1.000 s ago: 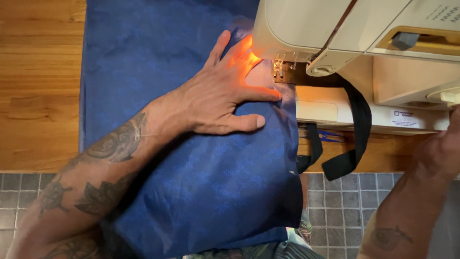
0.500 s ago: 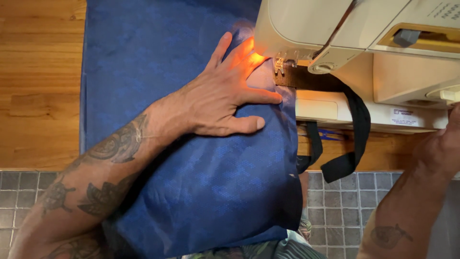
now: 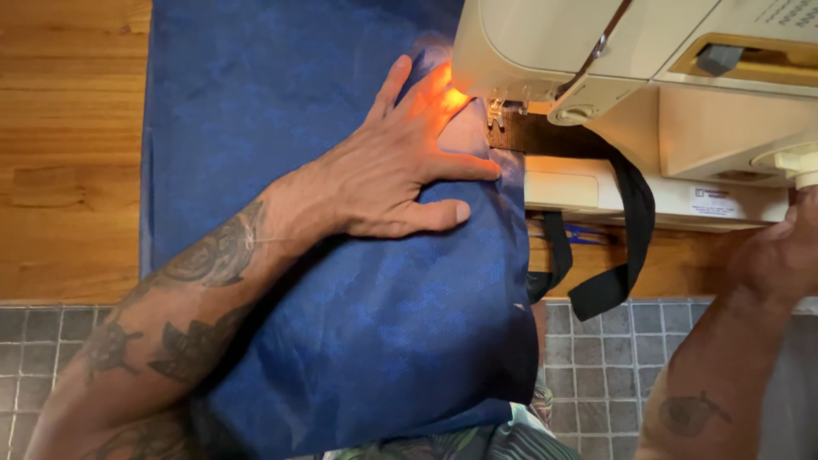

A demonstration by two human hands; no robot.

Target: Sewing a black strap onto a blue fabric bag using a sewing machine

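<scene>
Pressing flat and open on the blue fabric (image 3: 358, 324), the left hand (image 3: 392, 175) feeds its far edge under the sewing machine (image 3: 648, 77) needle, right hand (image 3: 780, 255) curled at the handwheel, most fabric still unsewn, seemingly.

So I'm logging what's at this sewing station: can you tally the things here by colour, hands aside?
Blue: 1, the blue fabric under the left hand
Black: 1, the black strap
Cream: 1, the sewing machine, touched at its right end by the right hand
Total: 3
</scene>
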